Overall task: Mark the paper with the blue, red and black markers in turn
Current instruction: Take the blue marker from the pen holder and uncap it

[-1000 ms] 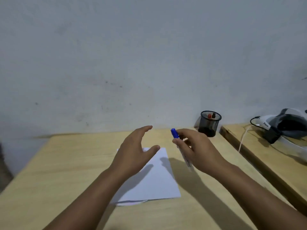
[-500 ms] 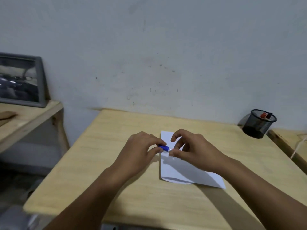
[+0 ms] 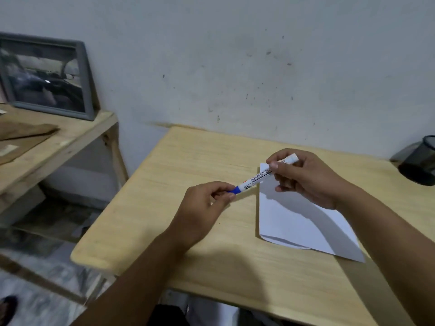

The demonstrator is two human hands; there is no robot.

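A white sheet of paper (image 3: 299, 220) lies on the light wooden table (image 3: 188, 243). Above its far left corner I hold the blue marker (image 3: 261, 176), a white barrel with a blue cap, nearly level. My right hand (image 3: 306, 180) grips the barrel near its white end. My left hand (image 3: 204, 208) pinches the blue cap (image 3: 234, 190) between thumb and fingers. The cap sits on the marker. A black mesh pen holder (image 3: 421, 165) stands at the table's far right edge of view; its contents are cut off.
To the left stands a second wooden table (image 3: 70, 142) with a grey framed picture (image 3: 47, 76) leaning on the wall and brown envelopes (image 3: 21, 137). A gap and floor lie between the two tables. The wall runs close behind.
The view has swung left and closer. My hands have drawn apart along the marker, so more of the white barrel shows; my left hand still pinches the blue cap.
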